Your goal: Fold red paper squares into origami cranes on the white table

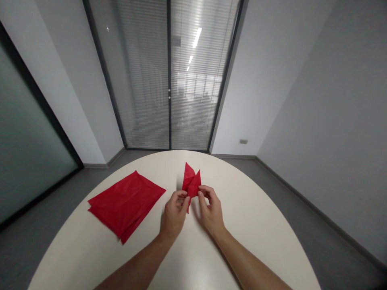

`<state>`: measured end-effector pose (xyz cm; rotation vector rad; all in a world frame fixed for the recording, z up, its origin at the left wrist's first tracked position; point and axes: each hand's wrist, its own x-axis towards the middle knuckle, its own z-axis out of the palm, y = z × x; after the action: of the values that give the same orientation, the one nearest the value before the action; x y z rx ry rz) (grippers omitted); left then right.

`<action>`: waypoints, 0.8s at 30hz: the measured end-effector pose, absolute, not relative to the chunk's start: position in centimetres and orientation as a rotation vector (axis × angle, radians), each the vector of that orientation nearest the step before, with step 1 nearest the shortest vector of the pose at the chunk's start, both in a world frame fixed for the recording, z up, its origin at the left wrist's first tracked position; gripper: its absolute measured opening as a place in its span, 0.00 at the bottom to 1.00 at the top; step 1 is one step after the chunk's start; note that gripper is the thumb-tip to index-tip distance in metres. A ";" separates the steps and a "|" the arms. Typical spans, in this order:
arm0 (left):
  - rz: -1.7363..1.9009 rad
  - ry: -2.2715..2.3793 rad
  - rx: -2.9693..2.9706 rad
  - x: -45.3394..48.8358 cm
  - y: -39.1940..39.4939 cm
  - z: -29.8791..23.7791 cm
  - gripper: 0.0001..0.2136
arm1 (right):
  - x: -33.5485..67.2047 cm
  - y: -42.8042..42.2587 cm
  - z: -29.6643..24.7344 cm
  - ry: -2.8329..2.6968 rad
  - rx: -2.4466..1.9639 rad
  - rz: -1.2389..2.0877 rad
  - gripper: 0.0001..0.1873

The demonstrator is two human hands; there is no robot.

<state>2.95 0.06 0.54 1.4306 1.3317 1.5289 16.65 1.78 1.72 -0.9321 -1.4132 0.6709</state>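
A small folded piece of red paper [192, 186] is held up just above the table, with pointed flaps at the top and a thin tip hanging below. My left hand [175, 211] pinches its lower left side between thumb and fingers. On its right edge, my right hand [211, 207] grips with thumb and fingertips. Parts of the folds are hidden behind my fingers. To the left of my hands, larger red sheets [127, 203] lie flat on the table, overlapping and slightly creased.
The round cream-coloured table [254, 225] spreads out under both forearms. Beyond its far edge stands a glazed partition with blinds [145, 100]. A white wall [256, 80] with a small socket plate [243, 141] rises on the right, above grey floor.
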 end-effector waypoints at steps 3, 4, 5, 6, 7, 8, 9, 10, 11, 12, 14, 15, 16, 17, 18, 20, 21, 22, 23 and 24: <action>1.552 1.295 1.432 3.0 0.1 0.5 0.11 | 16.6 1.5 1.8 -1.533 -0.908 0.604 0.19; 1.547 1.280 1.431 3.0 0.1 0.4 0.11 | 16.5 1.4 1.8 -1.567 -0.898 0.578 0.22; 1.540 1.269 1.427 3.0 0.2 0.4 0.12 | 16.5 1.4 1.8 -1.594 -0.892 0.553 0.25; 1.530 1.258 1.422 3.0 0.2 0.3 0.12 | 16.5 1.4 1.7 -1.613 -0.889 0.532 0.26; 1.519 1.249 1.419 3.0 0.1 0.3 0.12 | 16.5 1.4 1.7 -1.624 -0.891 0.515 0.27; 1.511 1.242 1.420 3.0 0.1 0.3 0.12 | 16.5 1.4 1.6 -1.625 -0.899 0.499 0.27; 1.509 1.236 1.426 3.0 0.0 0.3 0.12 | 16.5 1.5 1.5 -1.624 -0.907 0.484 0.26; 1.512 1.228 1.435 3.0 0.0 0.4 0.12 | 16.6 1.5 1.4 -1.623 -0.916 0.470 0.25; 1.518 1.217 1.443 3.0 -0.1 0.5 0.12 | 16.6 1.6 1.3 -1.625 -0.921 0.455 0.25; 1.522 1.205 1.449 3.0 -0.3 0.6 0.12 | 16.6 1.6 1.2 -1.633 -0.921 0.440 0.24; 1.520 1.191 1.440 3.1 -0.4 0.8 0.12 | 16.7 1.7 1.1 -1.666 -0.904 0.407 0.22; 1.515 1.193 1.428 3.1 -0.5 0.9 0.13 | 16.8 1.7 1.1 -1.686 -0.889 0.388 0.22; 1.514 1.204 1.411 3.1 -0.5 0.9 0.14 | 16.8 1.6 1.2 -1.707 -0.873 0.369 0.21; 1.518 1.217 1.394 3.2 -0.4 1.0 0.14 | 16.8 1.5 1.2 -1.729 -0.855 0.351 0.21; 1.529 1.227 1.375 3.2 -0.4 1.0 0.14 | 16.9 1.5 1.3 -1.753 -0.839 0.337 0.21; 1.560 1.228 1.339 3.2 -0.2 0.9 0.12 | 16.9 1.3 1.6 -1.802 -0.815 0.320 0.22; 1.573 1.221 1.324 3.1 -0.1 0.8 0.12 | 17.0 1.3 1.7 -1.824 -0.812 0.318 0.23; 1.580 1.212 1.315 3.1 0.0 0.7 0.12 | 17.0 1.3 1.7 -1.838 -0.815 0.316 0.24; 1.582 1.205 1.313 3.1 0.1 0.6 0.12 | 17.0 1.3 1.8 -1.844 -0.824 0.314 0.25; 1.579 1.202 1.317 3.1 0.2 0.5 0.12 | 17.1 1.3 1.8 -1.845 -0.835 0.310 0.26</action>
<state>3.06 0.18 0.50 1.3170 1.2015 1.5792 17.05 1.34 1.75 -0.8347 -1.8448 0.3102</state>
